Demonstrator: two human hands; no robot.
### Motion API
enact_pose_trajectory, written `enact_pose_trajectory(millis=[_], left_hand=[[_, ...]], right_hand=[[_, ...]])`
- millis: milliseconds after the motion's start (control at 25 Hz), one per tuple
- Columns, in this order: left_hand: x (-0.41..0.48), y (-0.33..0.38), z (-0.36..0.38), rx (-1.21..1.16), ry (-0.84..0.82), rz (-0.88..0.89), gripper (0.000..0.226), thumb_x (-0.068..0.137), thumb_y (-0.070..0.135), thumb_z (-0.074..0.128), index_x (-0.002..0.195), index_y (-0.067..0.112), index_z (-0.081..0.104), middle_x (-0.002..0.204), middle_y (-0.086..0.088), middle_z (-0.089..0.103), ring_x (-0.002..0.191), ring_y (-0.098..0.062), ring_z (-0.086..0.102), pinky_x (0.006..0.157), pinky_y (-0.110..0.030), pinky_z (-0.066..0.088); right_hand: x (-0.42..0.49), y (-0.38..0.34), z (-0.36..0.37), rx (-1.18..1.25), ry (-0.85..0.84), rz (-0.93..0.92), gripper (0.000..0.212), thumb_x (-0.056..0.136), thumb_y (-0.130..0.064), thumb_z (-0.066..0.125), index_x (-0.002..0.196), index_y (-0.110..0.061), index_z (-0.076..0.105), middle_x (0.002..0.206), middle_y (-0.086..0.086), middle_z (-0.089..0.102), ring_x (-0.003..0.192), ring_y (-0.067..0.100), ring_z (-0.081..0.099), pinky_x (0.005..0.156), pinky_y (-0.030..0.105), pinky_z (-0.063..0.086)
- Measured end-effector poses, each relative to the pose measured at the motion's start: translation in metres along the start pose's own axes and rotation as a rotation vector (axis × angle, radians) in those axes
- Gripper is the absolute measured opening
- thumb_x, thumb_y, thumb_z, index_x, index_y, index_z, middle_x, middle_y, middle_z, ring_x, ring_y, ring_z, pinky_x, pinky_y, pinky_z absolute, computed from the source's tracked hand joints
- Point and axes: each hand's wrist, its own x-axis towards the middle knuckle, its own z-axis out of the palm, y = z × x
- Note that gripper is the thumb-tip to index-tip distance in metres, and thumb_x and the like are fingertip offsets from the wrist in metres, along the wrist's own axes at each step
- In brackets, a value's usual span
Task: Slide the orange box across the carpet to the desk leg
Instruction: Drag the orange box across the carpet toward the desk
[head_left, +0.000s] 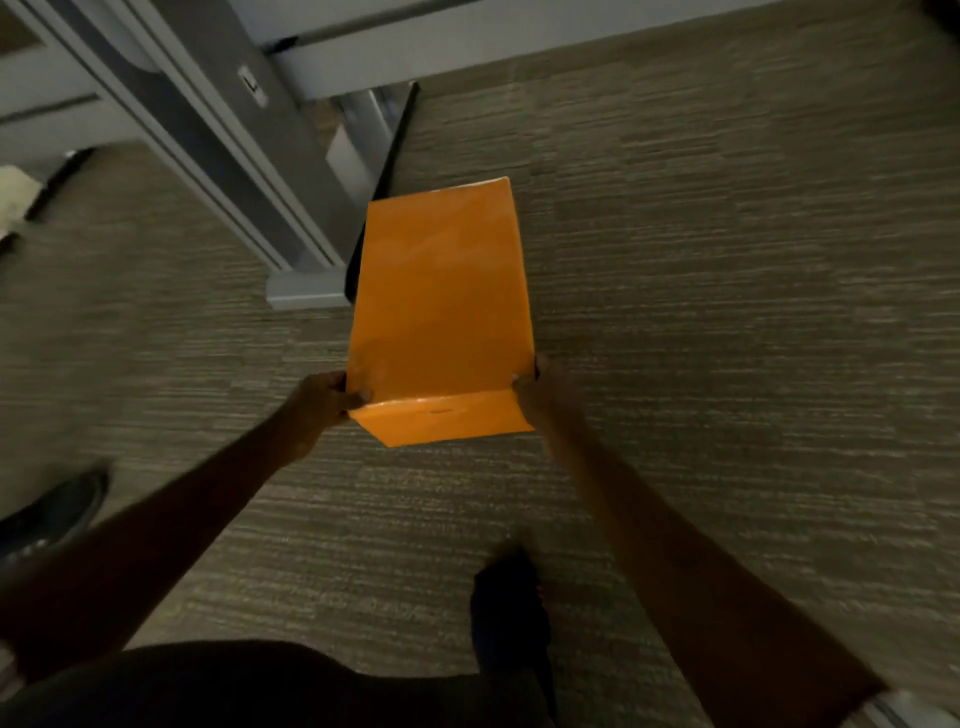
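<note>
A long orange box (441, 306) lies on the striped grey carpet (727, 312), its far end beside the grey desk leg (249, 171) and the leg's foot (306, 291). My left hand (324, 402) grips the box's near left corner. My right hand (540, 389) grips the near right corner. Both arms reach forward from the bottom of the frame. The box's left edge almost touches the foot of the leg.
A grey desk frame and panels (363, 47) run across the top. A dark strip (389, 156) leans behind the leg. My shoes show at the left (52, 514) and lower middle (509, 608). Open carpet spreads to the right.
</note>
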Motion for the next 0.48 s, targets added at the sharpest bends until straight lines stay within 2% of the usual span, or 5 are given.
enact_pose_trajectory(millis=[80,200,240,320,480], left_hand=[[0.002,-0.007,-0.003,0.1,0.017,-0.023,0.007,0.088,0.007,0.066,0.095,0.007,0.067,0.08,-0.001,0.068,0.075,-0.015,0.061,0.064,-0.026,0.048],[0.004,-0.012,-0.003,0.118,-0.025,0.011,0.006,0.09,0.013,0.064,0.087,0.018,0.064,0.064,0.015,0.072,0.061,0.003,0.066,0.052,-0.015,0.05],[0.003,-0.013,-0.004,0.107,-0.033,0.02,0.003,0.09,0.015,0.064,0.089,0.018,0.064,0.065,0.016,0.072,0.061,0.005,0.065,0.052,-0.013,0.05],[0.001,-0.014,-0.004,0.067,-0.035,0.027,0.003,0.091,0.018,0.064,0.093,0.015,0.065,0.074,0.01,0.072,0.07,-0.004,0.066,0.058,-0.018,0.052],[-0.007,-0.012,0.002,-0.028,-0.037,0.012,0.005,0.092,0.011,0.06,0.092,0.016,0.063,0.086,-0.003,0.064,0.077,-0.015,0.059,0.067,-0.028,0.05]], right_hand=[[-0.006,0.001,0.018,-0.088,0.039,-0.035,0.044,0.103,-0.017,0.05,0.143,0.0,0.05,0.127,0.021,0.062,0.117,0.03,0.061,0.096,0.041,0.05],[-0.008,-0.003,0.028,-0.077,0.103,-0.058,0.042,0.103,-0.015,0.049,0.143,0.0,0.049,0.138,0.022,0.061,0.127,0.038,0.059,0.102,0.043,0.048],[-0.007,-0.004,0.029,-0.065,0.111,-0.051,0.042,0.103,-0.014,0.049,0.142,0.0,0.049,0.139,0.022,0.06,0.128,0.037,0.059,0.102,0.042,0.048],[-0.006,-0.003,0.031,-0.026,0.116,-0.04,0.043,0.103,-0.014,0.048,0.145,-0.002,0.045,0.143,0.022,0.057,0.13,0.037,0.057,0.105,0.043,0.046],[0.0,0.004,0.035,0.1,0.058,-0.001,0.05,0.104,-0.017,0.047,0.151,-0.005,0.036,0.149,0.023,0.049,0.132,0.039,0.054,0.111,0.053,0.045]])
